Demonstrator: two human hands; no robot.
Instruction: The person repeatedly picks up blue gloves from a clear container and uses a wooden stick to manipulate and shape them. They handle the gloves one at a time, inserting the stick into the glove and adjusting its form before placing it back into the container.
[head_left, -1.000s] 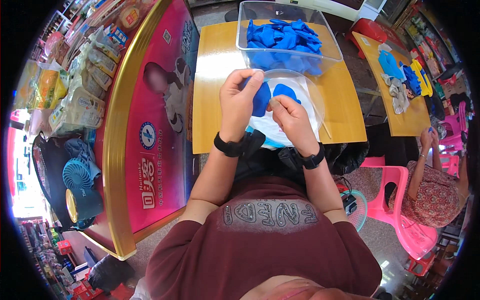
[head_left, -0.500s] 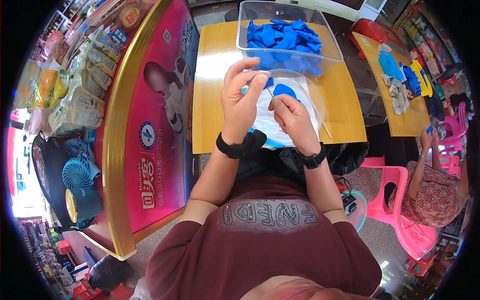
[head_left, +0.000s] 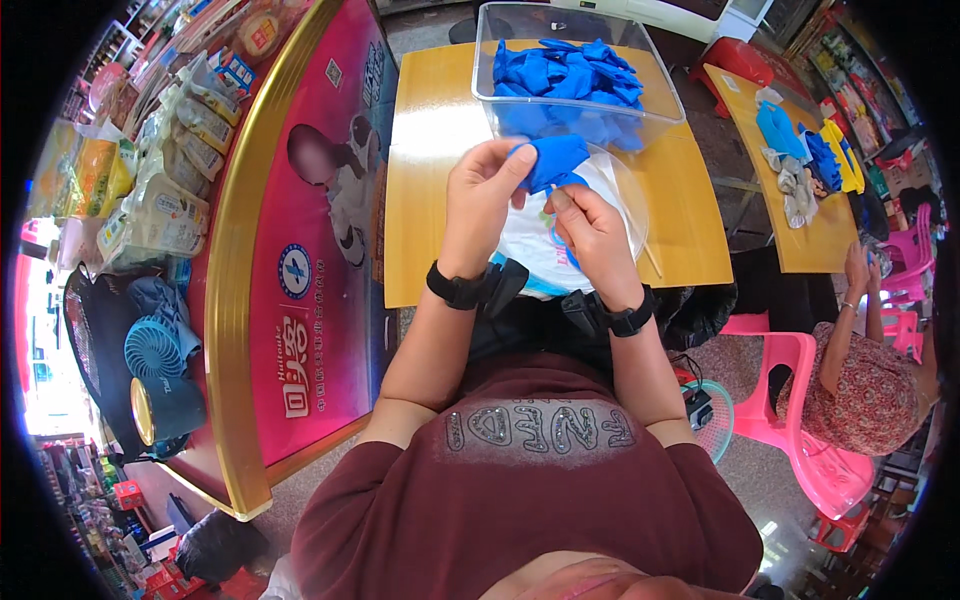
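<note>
My left hand (head_left: 484,200) pinches a small blue fabric piece (head_left: 553,163) between thumb and fingers, above the near part of the table. Close beside it, my right hand (head_left: 597,232) is closed in a pinch on a thin pale stick whose tip touches the lower edge of the fabric; most of the stick is hidden by the fingers. Below both hands lies a round clear tray (head_left: 632,190) with a white printed plastic bag (head_left: 530,240) in it. Just beyond stands a clear plastic bin (head_left: 655,110) heaped with blue fabric pieces (head_left: 570,80).
The wooden table (head_left: 425,150) carries the tray and bin. A pink counter panel with gold trim (head_left: 255,180) rises at the left. At the right, a second table (head_left: 800,235) holds blue and yellow items, near a pink chair (head_left: 800,400) and another person (head_left: 865,385).
The blue fabric in my left hand now shows spread out and larger. The blue piece that lay on the white bag is gone from there. My right hand has shifted slightly right.
</note>
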